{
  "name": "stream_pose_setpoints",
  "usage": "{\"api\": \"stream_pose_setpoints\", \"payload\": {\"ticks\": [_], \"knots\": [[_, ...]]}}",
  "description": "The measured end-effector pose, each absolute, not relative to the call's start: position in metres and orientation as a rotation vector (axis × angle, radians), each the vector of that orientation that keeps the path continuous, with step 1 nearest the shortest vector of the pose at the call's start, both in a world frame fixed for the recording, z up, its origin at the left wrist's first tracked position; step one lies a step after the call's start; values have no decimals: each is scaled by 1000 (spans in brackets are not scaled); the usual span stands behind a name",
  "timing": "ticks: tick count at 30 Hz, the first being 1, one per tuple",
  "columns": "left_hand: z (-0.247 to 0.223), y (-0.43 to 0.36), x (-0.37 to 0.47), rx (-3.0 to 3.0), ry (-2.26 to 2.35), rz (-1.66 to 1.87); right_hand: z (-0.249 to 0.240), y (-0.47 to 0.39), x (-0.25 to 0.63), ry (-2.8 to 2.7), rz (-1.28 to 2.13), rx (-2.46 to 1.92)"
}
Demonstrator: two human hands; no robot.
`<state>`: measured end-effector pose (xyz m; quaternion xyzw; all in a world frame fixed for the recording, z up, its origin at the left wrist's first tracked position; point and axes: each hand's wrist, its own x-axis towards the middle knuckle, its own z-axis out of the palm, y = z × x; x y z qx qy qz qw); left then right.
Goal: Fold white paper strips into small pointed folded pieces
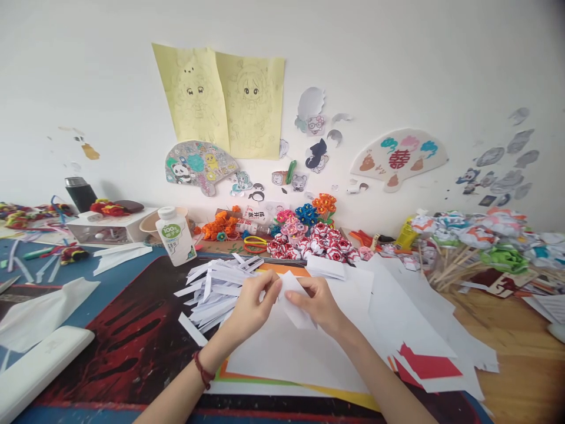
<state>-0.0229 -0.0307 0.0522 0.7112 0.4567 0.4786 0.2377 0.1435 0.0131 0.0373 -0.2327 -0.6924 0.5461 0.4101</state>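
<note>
A folded piece of white paper [296, 306] is held up between my two hands, above a stack of white and coloured sheets [265, 353]. My left hand [256, 300], with a dark red bracelet at the wrist, pinches its upper left edge between thumb and fingers. On the other side my right hand [320, 300] grips the paper, its thumb lying across the front. Left of my hands lies a loose heap of white paper strips [214, 291]. Just behind my right hand sits a small stack of folded white paper [325, 267].
A white bottle [176, 238] stands at the back left. Red-and-white paper flowers [324, 242] pile up by the wall. Paper flowers on sticks [479, 235] lean at the right. Red paper scraps [430, 362] lie right of my forearm, and a long white case [44, 368] lies front left.
</note>
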Motion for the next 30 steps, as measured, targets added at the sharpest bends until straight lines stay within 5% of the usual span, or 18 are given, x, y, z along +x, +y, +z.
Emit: {"api": "stream_pose_setpoints", "payload": {"ticks": [30], "knots": [[58, -29, -25, 1882, 1200, 1229, 36, 20, 151, -1816, 1341, -689]]}}
